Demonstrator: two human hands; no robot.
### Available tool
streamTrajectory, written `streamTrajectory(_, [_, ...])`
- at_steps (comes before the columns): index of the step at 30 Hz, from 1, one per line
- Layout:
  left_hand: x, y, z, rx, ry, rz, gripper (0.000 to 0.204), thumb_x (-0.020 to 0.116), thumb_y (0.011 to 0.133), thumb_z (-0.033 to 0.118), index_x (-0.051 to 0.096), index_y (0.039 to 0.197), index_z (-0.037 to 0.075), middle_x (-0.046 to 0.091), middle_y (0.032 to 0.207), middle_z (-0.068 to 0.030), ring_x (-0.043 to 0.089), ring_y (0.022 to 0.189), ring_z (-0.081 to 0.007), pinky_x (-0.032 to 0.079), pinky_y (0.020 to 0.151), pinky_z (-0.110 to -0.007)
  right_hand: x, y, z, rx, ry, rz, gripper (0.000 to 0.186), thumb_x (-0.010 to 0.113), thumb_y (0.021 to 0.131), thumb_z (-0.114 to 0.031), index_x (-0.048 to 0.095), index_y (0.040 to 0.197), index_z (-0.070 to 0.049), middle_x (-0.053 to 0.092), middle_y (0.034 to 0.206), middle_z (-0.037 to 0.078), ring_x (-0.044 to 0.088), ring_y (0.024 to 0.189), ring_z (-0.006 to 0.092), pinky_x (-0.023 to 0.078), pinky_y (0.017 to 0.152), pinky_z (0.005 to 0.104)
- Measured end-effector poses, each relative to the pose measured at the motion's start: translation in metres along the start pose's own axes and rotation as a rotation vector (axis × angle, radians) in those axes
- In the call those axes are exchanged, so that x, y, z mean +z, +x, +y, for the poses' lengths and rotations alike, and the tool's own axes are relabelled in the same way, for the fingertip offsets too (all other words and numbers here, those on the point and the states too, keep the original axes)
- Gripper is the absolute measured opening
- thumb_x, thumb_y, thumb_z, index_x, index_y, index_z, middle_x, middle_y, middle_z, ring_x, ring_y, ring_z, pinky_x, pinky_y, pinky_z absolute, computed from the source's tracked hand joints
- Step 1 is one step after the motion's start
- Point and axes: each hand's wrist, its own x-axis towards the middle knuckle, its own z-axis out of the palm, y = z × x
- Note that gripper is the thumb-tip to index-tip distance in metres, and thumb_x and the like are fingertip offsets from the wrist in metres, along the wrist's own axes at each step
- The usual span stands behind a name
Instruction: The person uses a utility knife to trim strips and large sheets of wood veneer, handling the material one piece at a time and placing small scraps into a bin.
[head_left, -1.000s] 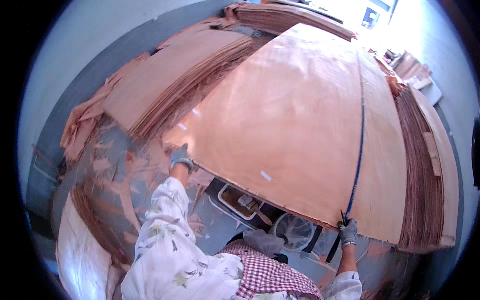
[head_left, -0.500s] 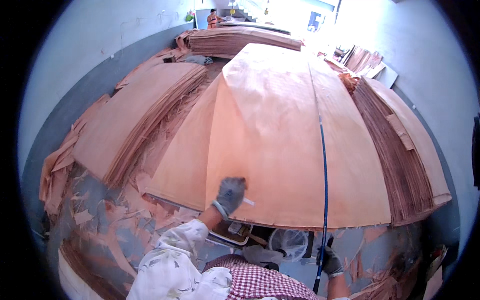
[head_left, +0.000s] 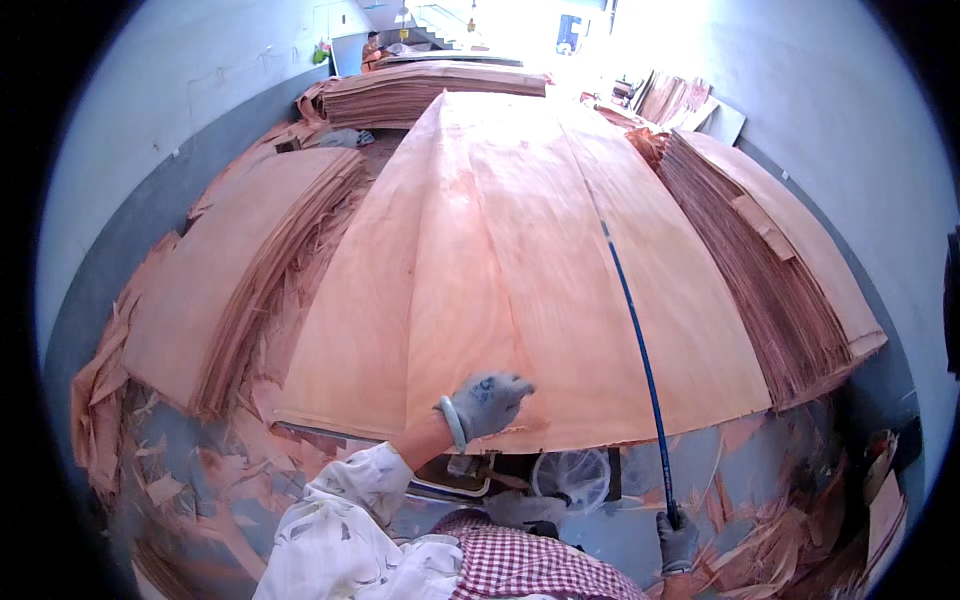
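My left hand (head_left: 485,402), in a grey glove, is over the near middle of the broad pale veneer sheet (head_left: 620,360), its fingers curled; what lies under them is hidden. My right hand (head_left: 676,540), also gloved, grips the lower end of a long, thin dark-blue pole (head_left: 640,353), which reaches up across the right part of the sheet. The sheet shows long creases or seams toward the left. Under its near edge are a white-rimmed tray (head_left: 449,480) and a round plastic-lined container (head_left: 571,475).
Thick veneer stacks stand left (head_left: 220,290), right (head_left: 760,270) and behind (head_left: 430,95). Torn scraps (head_left: 230,510) litter the floor. Another person (head_left: 370,52) stands at the far back, near stairs. Boards (head_left: 680,100) lean by the right wall.
My left hand has left the sheet's left corner and moved inward and to the right. My right hand and the pole have moved lower. The view has lifted, showing the back of the room.
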Motion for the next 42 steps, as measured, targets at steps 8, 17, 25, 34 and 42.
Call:
streamTrajectory(8, [-0.155,-0.014,0.188,0.748,0.021,0.233,0.032,0.057,0.069,0.013,0.059,0.098,-0.001,0.060,0.097,-0.0147,0.058,0.082,-0.0257,0.046,0.074,-0.036,0.060,-0.043,-0.051,0.205,0.297,-0.289,0.022,0.067,0.079,-0.021,0.063,0.085,-0.001,0.057,0.061,0.001,0.051,0.055,0.0112,0.040,0.051,0.0261])
streamTrajectory(17, [-0.145,-0.050,0.190,0.824,-0.175,0.352,0.024,0.056,0.065,0.022,0.057,0.076,0.001,0.059,0.077,-0.0110,0.056,0.070,-0.0233,0.045,0.066,-0.034,0.089,-0.048,-0.044,-0.167,0.140,-0.600,0.025,0.069,0.077,-0.025,0.065,0.085,-0.002,0.062,0.066,0.010,0.057,0.060,0.0100,0.045,0.057,0.0282])
streamTrajectory(25, [-0.137,-0.027,0.117,0.671,-0.050,0.193,0.039,0.056,0.076,0.032,0.056,0.102,0.003,0.057,0.107,-0.0110,0.058,0.094,-0.0214,0.048,0.069,-0.033,0.075,-0.042,-0.046,-0.368,0.075,-0.916,0.028,0.066,0.072,-0.020,0.063,0.097,-0.006,0.064,0.083,0.016,0.062,0.070,0.0230,0.047,0.066,0.0311])
streamTrajectory(34, [0.053,-0.084,-0.166,-1.088,-0.060,0.093,0.066,0.067,0.070,0.042,0.047,0.110,-0.007,0.052,0.108,-0.0318,0.053,0.104,-0.0400,0.044,0.087,-0.042,0.076,-0.049,-0.056,-0.124,0.186,-1.093,0.037,0.067,0.078,-0.013,0.058,0.110,0.004,0.065,0.099,0.009,0.057,0.090,0.0125,0.046,0.083,0.0288])
streamTrajectory(42, [0.002,0.017,-0.087,-0.606,-0.303,0.380,0.033,0.058,0.074,0.022,0.054,0.096,-0.001,0.059,0.086,-0.0234,0.057,0.084,-0.0341,0.045,0.075,-0.040,0.088,-0.063,-0.004,0.305,0.430,-0.871,0.027,0.067,0.079,-0.012,0.061,0.102,0.002,0.063,0.092,0.007,0.056,0.081,0.0114,0.047,0.076,0.0283])
